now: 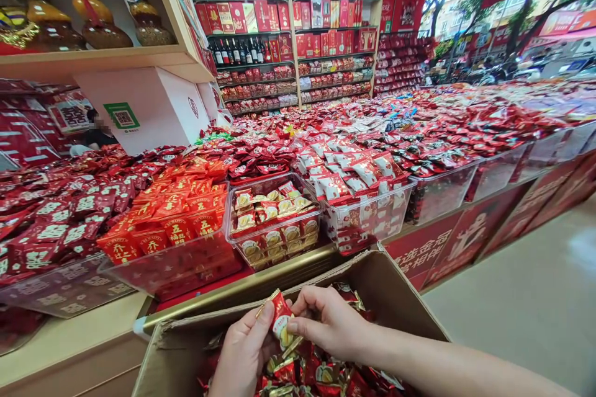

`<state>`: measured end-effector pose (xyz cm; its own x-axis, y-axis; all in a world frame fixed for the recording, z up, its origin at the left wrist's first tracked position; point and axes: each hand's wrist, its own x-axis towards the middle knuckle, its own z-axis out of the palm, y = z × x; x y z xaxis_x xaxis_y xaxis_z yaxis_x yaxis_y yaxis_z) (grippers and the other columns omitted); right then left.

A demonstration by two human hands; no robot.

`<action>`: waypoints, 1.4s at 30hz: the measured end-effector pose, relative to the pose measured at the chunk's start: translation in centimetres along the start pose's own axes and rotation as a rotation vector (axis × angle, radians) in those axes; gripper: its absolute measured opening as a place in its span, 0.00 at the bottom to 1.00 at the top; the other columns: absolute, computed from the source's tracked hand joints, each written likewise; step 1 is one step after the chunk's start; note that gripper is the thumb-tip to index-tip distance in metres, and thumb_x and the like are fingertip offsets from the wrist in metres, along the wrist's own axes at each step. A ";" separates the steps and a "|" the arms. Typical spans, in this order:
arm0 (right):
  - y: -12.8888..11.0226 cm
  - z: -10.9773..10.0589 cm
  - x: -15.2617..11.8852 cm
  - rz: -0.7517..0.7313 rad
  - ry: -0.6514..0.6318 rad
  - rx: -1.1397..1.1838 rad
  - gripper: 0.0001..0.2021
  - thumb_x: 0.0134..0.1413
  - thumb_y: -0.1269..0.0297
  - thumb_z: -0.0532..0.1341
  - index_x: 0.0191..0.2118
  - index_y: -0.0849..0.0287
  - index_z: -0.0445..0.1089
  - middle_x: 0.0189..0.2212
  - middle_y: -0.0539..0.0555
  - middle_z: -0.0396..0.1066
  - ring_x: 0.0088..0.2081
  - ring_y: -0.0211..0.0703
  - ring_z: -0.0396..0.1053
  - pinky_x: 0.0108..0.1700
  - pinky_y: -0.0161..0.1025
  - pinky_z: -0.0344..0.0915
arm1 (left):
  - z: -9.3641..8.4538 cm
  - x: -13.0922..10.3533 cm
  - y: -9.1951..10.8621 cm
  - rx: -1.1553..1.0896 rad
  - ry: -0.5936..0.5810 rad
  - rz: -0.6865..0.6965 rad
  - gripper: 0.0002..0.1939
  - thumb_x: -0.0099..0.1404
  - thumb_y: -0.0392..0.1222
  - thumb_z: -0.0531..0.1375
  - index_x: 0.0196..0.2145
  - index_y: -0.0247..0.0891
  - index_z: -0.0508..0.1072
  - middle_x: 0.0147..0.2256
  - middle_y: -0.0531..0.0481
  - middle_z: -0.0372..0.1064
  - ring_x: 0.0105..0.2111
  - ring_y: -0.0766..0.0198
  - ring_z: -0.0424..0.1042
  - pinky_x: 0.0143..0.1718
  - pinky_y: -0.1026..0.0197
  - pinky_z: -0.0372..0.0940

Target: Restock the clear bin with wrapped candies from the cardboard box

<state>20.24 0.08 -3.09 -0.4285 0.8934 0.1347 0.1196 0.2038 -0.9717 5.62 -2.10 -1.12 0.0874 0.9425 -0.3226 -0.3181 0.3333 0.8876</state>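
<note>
Over an open cardboard box [177, 347], my left hand [244, 344] pinches a red, white and gold wrapped candy [282, 322] between thumb and fingers. My right hand [330, 322] grips the same candy from the other side, its thumb on the wrapper front. Loose wrapped candies [326, 375] of like colours lie in the box below both hands. Just beyond the box stands a clear plastic bin [274, 232], partly filled with similar candies set in rows.
Left of that bin is a bin of orange-red packets [172, 217]; right of it, one of white and red packets [358, 180]. A gold-edged ledge [246, 282] runs behind the box. Shelves [291, 31] stand at the back, and a person [95, 133] is at far left.
</note>
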 end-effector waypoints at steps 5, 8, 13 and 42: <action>-0.6 -1.1 -0.4 -0.391 -0.049 -0.391 0.20 0.42 0.57 0.61 0.41 0.61 0.62 0.38 0.55 0.64 0.37 0.38 0.61 0.37 0.33 0.60 | 0.3 -0.4 0.7 -0.029 0.090 -0.038 0.13 0.48 0.45 0.64 0.29 0.34 0.75 0.21 0.50 0.73 0.22 0.64 0.70 0.22 0.66 0.62; -0.6 -1.6 -0.6 -0.662 -0.096 -0.723 0.15 0.48 0.62 0.57 0.43 0.60 0.61 0.44 0.56 0.62 0.41 0.39 0.59 0.41 0.35 0.59 | 0.5 -0.6 0.9 -0.075 0.095 -0.092 0.11 0.47 0.45 0.64 0.26 0.34 0.74 0.16 0.54 0.69 0.17 0.68 0.67 0.20 0.68 0.61; -0.7 -1.8 -0.4 -0.899 0.002 -0.955 0.07 0.54 0.68 0.51 0.37 0.60 0.64 0.38 0.52 0.67 0.32 0.36 0.59 0.33 0.34 0.58 | -0.1 -0.6 1.3 -0.063 0.058 -0.107 0.14 0.48 0.50 0.63 0.18 0.36 0.69 0.12 0.57 0.61 0.14 0.71 0.62 0.18 0.70 0.59; -7.7 -4.2 23.5 -0.182 -0.278 -1.541 0.10 0.42 0.77 0.56 0.33 0.66 0.71 0.31 0.60 0.71 0.36 0.45 0.67 0.35 0.33 0.59 | -5.8 0.8 2.7 1.322 0.288 0.731 0.10 0.60 0.41 0.51 0.34 0.43 0.71 0.33 0.51 0.74 0.35 0.60 0.72 0.36 0.62 0.65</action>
<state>13.02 21.22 8.43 -0.6618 0.7495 0.0164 0.7367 0.6461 0.1994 -0.61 -0.56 -0.89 0.0610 0.9198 0.3875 0.8433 -0.2552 0.4730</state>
